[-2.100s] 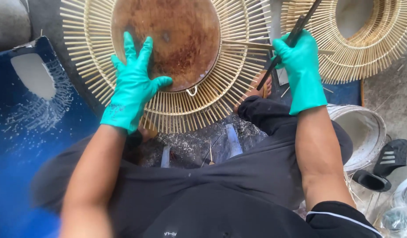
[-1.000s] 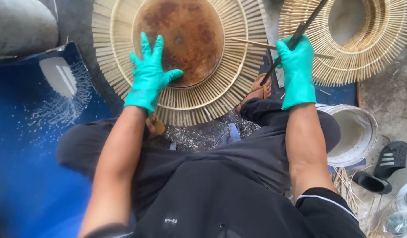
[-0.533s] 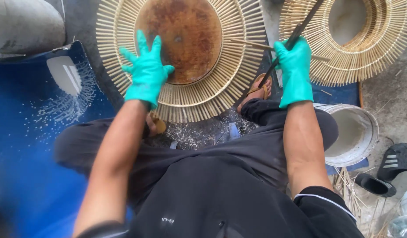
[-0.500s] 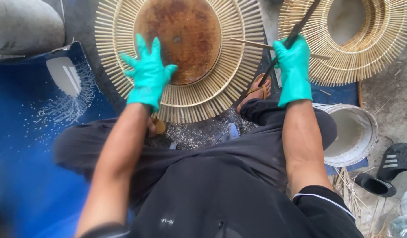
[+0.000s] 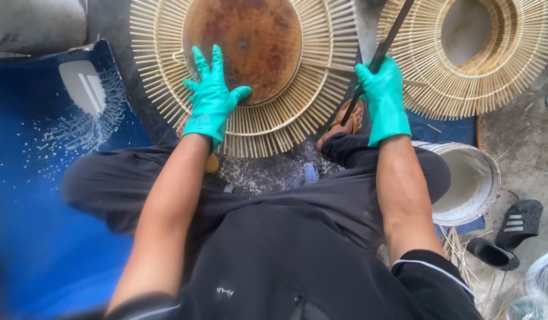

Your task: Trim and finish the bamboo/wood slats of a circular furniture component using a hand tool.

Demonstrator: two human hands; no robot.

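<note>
Teal rubber covers both hands. The left hand [image 5: 211, 98] lies flat and spread on the stick disc [image 5: 321, 77], grasping nothing: palm on the ring of pale radial sticks at the disc's near-left, fingertips reaching onto the brown plate [image 5: 250, 41] at the disc's centre. The right hand [image 5: 383, 98] is clenched around a thin dark rod [image 5: 385, 44], which runs slantwise through the fist (its upper end leaves the frame above, its lower end points down past the disc's near-right rim). That fist sits just off the disc's right edge, so the disc lies to its left and slightly beyond. A loose stick [image 5: 339, 70] crosses the disc's right side toward the fist.

Right of the disc, well apart, lies a second disc [image 5: 511, 77] with an open middle, resting partly on a blue mat [image 5: 443, 127]. Nearer than the disc, the person's dark-trousered legs are folded, a sandalled foot [image 5: 342, 124] under the rim. A white bucket [image 5: 481, 178] stands right of the knee, black sandals [image 5: 511, 231] past it. Left of the disc spreads a blue sheet [image 5: 42, 195] flecked with white.
</note>
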